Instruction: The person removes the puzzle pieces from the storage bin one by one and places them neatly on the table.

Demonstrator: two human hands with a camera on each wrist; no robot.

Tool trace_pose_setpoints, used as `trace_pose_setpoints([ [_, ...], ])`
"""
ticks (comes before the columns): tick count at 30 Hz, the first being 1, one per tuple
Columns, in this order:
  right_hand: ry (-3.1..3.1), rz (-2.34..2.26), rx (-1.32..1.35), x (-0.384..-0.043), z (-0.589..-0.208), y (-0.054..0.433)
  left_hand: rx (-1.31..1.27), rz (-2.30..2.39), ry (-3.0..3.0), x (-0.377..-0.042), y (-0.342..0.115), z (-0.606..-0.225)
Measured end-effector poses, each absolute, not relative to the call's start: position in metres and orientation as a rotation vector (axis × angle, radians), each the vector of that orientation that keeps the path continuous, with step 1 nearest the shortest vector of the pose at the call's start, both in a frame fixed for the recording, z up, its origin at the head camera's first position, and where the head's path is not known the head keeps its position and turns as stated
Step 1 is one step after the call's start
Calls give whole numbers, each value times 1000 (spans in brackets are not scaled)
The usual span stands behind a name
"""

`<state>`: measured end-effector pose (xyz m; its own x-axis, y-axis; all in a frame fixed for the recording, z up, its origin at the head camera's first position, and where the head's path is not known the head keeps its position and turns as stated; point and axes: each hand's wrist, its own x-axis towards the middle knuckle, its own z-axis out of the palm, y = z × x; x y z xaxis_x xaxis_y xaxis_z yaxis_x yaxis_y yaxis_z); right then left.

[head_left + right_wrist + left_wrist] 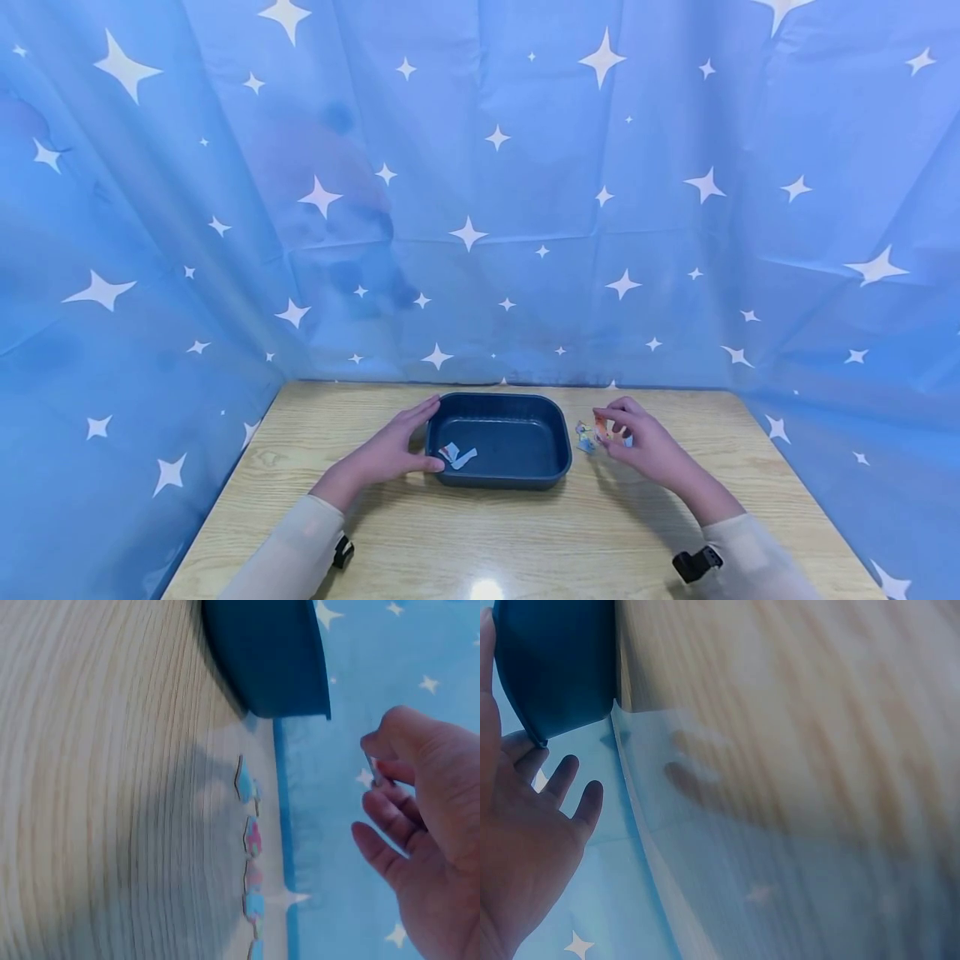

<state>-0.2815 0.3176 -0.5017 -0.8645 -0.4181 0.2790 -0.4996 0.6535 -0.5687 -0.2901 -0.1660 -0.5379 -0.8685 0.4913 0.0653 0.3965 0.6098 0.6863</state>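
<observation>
Orange and thin, a small piece [601,425] is pinched between thumb and fingertips of the right hand [642,442], right of a dark blue tray [517,450]. Pale, flat scraps [460,456] lie in the tray's near left corner; with several irregular-edged pieces [253,838] on the wood-grain table [480,529], the work looks only partly done. The left hand [392,450], fingers apart, touches the smooth, round-cornered tray's left end. Behind hangs creased, star-printed fabric [540,187].

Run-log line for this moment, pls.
left hand touching left end of tray | right hand pinching orange piece | inside tray: small pieces at left | table: loose pieces right of tray
</observation>
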Motion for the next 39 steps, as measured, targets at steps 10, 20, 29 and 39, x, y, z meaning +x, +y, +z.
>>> trace_pose_setpoints([
  [10,-2785,933,701,-279,-501,339,754,1087,2709,-290,-167,-539],
  [20,-2820,868,655,-279,-503,361,753,1091,2708,-291,-166,-538],
  [29,-2853,808,597,-279,-510,378,739,1092,2707,-290,-165,-537],
  [39,-2868,807,558,-278,-516,398,748,1096,2707,-290,-165,-536],
])
